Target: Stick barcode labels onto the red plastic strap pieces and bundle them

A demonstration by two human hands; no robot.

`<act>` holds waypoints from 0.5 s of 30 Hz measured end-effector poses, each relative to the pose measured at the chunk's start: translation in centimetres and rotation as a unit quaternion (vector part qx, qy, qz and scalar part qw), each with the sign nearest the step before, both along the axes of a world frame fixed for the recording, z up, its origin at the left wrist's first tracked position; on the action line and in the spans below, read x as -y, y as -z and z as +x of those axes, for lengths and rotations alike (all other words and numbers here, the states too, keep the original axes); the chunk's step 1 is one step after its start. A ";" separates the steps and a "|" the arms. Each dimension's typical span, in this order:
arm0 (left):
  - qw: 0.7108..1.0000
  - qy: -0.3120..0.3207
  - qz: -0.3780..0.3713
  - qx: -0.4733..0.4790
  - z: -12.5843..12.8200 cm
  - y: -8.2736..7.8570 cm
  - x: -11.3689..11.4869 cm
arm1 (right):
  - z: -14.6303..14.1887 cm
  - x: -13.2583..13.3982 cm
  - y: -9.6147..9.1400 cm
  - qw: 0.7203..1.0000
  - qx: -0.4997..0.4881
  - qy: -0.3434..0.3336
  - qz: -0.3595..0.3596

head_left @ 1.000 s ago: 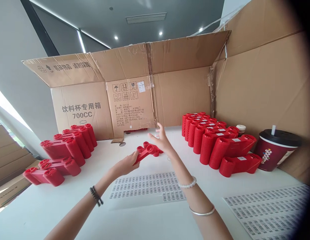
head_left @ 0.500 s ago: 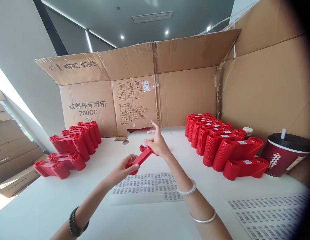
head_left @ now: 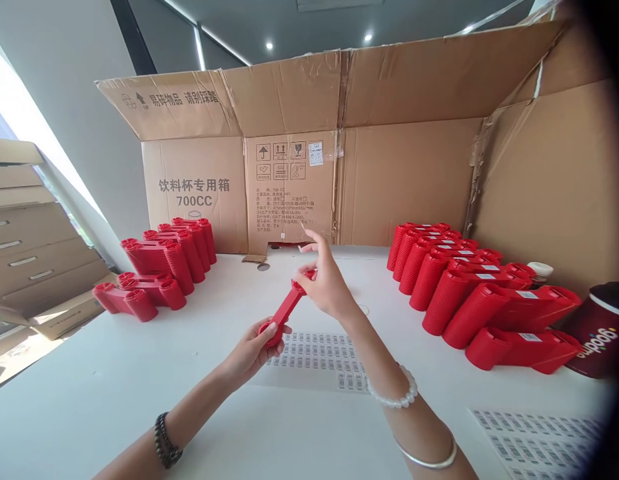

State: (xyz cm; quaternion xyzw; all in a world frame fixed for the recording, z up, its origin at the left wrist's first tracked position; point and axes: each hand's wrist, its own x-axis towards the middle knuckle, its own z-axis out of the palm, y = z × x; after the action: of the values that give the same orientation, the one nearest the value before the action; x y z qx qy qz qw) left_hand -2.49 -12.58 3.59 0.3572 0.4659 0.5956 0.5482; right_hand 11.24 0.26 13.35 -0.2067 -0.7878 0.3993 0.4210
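My left hand (head_left: pixel 267 350) grips a red plastic twin-ring piece (head_left: pixel 285 312) low down; my right hand (head_left: pixel 326 283) pinches its top.

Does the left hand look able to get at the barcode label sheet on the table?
Probably yes: the left hand is beside the barcode label sheet, and nothing stands between them. But it holds the red plastic piece, so it probably must release it first.

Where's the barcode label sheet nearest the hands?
In the head view, the barcode label sheet lies on the white table between the left hand and right forearm.
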 end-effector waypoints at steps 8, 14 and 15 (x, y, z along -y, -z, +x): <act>0.999 -0.011 0.010 0.029 0.6 0.1 0.0 | -1.4 1.5 1.4 0.994 0.110 -0.011 -0.002; 0.997 -0.005 0.007 0.076 0.6 0.2 0.1 | -1.6 1.6 1.5 0.993 0.120 -0.003 0.009; 0.997 -0.002 0.006 0.083 0.6 0.2 0.2 | -1.6 1.6 1.6 0.993 0.119 -0.004 0.010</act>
State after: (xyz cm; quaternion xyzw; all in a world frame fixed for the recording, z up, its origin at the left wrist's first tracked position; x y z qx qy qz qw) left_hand -1.86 -12.78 3.42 0.3093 0.4157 0.6272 0.5815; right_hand 9.60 -1.35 11.74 -0.2453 -0.8370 0.3655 0.3250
